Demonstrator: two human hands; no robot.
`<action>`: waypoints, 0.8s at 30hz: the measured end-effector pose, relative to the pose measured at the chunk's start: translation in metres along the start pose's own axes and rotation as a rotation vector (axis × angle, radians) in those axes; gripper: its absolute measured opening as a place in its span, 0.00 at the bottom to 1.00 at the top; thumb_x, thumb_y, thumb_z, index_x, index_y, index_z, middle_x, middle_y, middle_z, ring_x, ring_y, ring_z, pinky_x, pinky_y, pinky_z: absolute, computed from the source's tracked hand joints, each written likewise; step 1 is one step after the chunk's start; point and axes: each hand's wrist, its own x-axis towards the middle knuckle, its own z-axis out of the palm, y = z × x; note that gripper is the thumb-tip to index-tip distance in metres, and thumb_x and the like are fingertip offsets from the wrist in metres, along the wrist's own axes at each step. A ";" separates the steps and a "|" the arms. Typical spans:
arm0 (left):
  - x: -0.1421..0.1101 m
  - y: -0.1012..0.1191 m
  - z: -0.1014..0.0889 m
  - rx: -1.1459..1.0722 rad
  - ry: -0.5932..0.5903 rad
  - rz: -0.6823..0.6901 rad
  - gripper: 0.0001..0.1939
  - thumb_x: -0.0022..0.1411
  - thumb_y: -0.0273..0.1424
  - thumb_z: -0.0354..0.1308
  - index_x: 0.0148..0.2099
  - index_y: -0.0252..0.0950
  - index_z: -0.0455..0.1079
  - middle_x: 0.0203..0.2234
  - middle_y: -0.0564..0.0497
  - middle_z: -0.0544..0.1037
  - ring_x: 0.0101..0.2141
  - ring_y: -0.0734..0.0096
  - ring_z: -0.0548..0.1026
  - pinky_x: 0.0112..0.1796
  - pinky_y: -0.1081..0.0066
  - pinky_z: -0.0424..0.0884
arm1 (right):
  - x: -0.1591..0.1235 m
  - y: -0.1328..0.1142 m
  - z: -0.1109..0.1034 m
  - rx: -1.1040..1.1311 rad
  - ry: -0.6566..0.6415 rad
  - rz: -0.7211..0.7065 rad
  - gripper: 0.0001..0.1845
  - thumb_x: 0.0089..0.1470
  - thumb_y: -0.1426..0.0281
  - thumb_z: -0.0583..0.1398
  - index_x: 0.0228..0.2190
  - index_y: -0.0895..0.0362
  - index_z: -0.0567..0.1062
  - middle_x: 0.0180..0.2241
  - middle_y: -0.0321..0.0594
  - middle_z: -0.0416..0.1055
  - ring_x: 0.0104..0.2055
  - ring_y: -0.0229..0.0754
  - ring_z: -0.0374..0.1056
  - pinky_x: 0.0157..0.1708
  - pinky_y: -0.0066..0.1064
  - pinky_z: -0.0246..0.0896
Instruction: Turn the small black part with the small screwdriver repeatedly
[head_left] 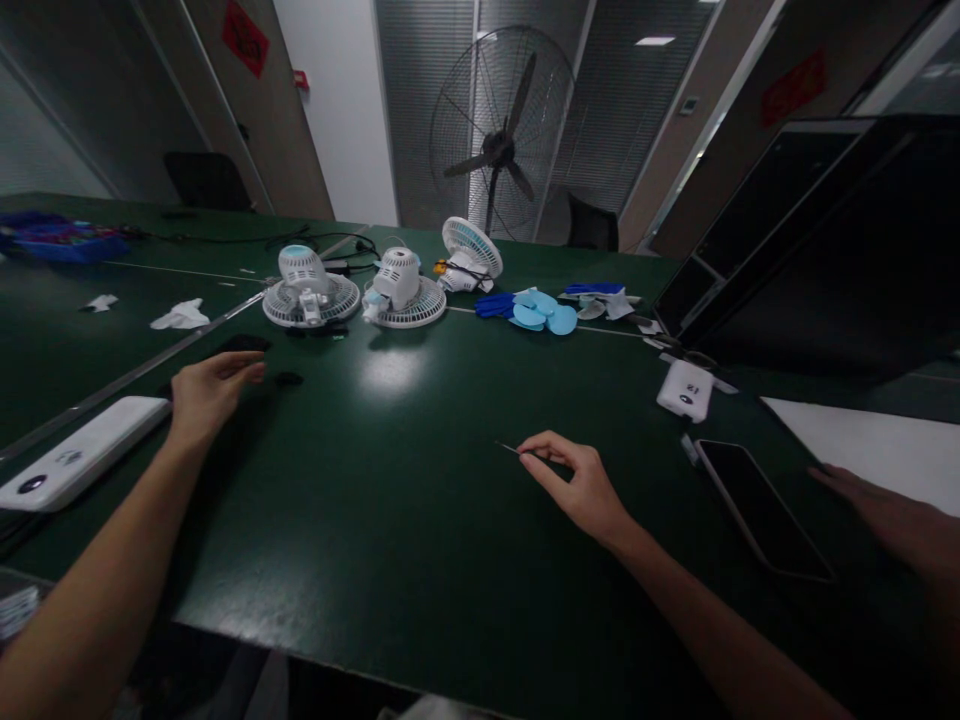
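Observation:
My right hand (574,480) is raised over the middle of the green table (390,480). Thumb and forefinger pinch a thin, needle-like metal piece (508,447) that points to the left. On the left, my left hand (206,395) is closed, with fingertips and thumb together; whatever may be between them is too small to make out. Just behind it lies a flat black object (244,343), and a small black piece (289,379) is to the right of its fingertips. A long white power bank (90,450) lies beside my left wrist.
Small white fans (311,295) lie at the back, near light-blue fan blades (544,312) and blue gloves (495,305). At right are a phone (761,505), a white device (686,390), a dark monitor (832,250) and another person's hand (885,510). A large fan (499,150) stands behind.

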 end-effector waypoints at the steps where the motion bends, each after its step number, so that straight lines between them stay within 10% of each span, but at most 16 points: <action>1: -0.001 0.001 0.001 0.000 -0.002 -0.004 0.24 0.62 0.41 0.63 0.57 0.35 0.76 0.39 0.50 0.83 0.40 0.64 0.81 0.44 0.71 0.73 | 0.000 0.000 0.000 -0.006 0.005 -0.006 0.10 0.65 0.61 0.61 0.43 0.51 0.78 0.39 0.40 0.78 0.44 0.47 0.76 0.43 0.39 0.73; 24: 0.002 0.005 0.024 0.110 -0.142 0.046 0.25 0.63 0.46 0.63 0.54 0.35 0.78 0.46 0.47 0.81 0.44 0.61 0.78 0.44 0.71 0.69 | -0.001 -0.002 -0.001 -0.001 -0.027 0.019 0.10 0.66 0.61 0.60 0.43 0.52 0.78 0.41 0.40 0.78 0.45 0.47 0.75 0.44 0.39 0.71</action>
